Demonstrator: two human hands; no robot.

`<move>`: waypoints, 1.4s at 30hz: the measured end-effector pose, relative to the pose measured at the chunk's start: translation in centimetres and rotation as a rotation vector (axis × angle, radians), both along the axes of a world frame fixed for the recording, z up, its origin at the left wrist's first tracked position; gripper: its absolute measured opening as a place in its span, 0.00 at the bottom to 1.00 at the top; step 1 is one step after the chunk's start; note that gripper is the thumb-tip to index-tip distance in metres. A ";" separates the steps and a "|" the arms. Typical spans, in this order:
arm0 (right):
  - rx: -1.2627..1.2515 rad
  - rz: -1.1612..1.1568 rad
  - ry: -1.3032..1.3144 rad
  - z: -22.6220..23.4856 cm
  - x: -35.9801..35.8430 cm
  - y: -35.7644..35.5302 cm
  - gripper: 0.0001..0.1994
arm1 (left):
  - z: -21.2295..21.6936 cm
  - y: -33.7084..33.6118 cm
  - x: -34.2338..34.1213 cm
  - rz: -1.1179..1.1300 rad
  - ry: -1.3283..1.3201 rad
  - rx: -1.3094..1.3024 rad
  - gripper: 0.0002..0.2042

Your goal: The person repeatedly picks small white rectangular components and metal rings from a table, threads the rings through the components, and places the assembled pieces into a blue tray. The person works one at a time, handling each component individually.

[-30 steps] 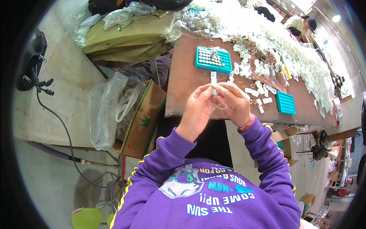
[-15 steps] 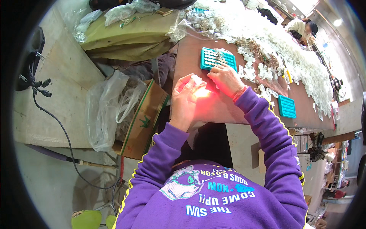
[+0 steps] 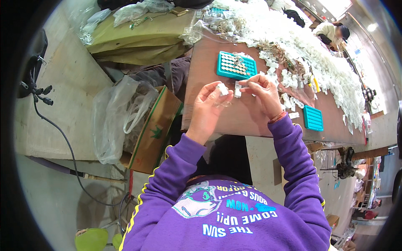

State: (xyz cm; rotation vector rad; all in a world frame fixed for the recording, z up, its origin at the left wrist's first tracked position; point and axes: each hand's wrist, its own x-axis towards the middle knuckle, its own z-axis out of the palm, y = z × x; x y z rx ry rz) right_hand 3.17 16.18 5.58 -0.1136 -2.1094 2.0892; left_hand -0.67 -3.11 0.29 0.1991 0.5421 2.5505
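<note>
My left hand (image 3: 206,104) is closed on a small white plastic piece (image 3: 222,88), pinched at the fingertips. A thin, pale strand (image 3: 224,103) hangs by its fingers. To the right, my right hand (image 3: 264,91) has its thumb and forefinger pressed together; whatever is between them is too small to name. Another white piece (image 3: 238,89) shows between the two hands, just left of the right fingertips. Beyond them is a teal tray (image 3: 223,72) with rows of round, pale, coin-like pieces, with some thin wires lying on top.
A second teal tray (image 3: 313,118) lies at the right of the brown table (image 3: 201,79). Behind stretches a large heap of white pieces (image 3: 310,54), with a yellow-handled tool (image 3: 316,85) by it. A cardboard box (image 3: 146,136) and plastic bag (image 3: 113,121) stand left. Another person (image 3: 333,33) sits far right.
The red glow at my left hand is gone. My right hand has moved right and slightly nearer, away from the teal tray. The white piece in my left hand is turned differently.
</note>
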 end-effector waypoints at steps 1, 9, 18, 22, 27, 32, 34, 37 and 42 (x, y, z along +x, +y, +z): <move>-0.119 0.021 -0.044 0.0 0.3 0.2 0.04 | 0.1 0.5 0.3 -0.008 0.018 -0.032 0.11; -0.533 0.156 -0.084 -0.5 1.6 1.4 0.02 | -0.2 2.7 0.9 -0.044 0.041 -0.048 0.12; 0.195 -0.100 -0.058 -2.1 1.2 1.6 0.05 | -0.9 2.5 0.3 -0.060 0.000 0.011 0.11; 0.395 -0.098 -0.050 -2.1 2.1 1.8 0.08 | -0.7 2.4 0.4 -0.059 0.015 0.043 0.10; 0.459 -0.127 -0.032 -1.8 2.9 1.8 0.10 | -0.4 2.1 0.7 -0.046 0.021 0.001 0.10; 0.986 -0.116 0.189 -1.2 3.6 1.3 0.08 | -0.5 2.1 0.5 -0.071 -0.002 0.041 0.10; 1.189 -0.058 0.239 -0.9 4.0 0.8 0.07 | -0.6 2.1 0.4 -0.084 0.001 0.053 0.11; 1.285 0.003 0.323 -0.4 3.6 -0.1 0.07 | -0.8 2.2 0.3 -0.086 -0.003 0.079 0.11; 1.614 0.197 0.315 0.1 2.5 -0.5 0.05 | -0.9 2.1 0.3 -0.098 -0.018 0.088 0.11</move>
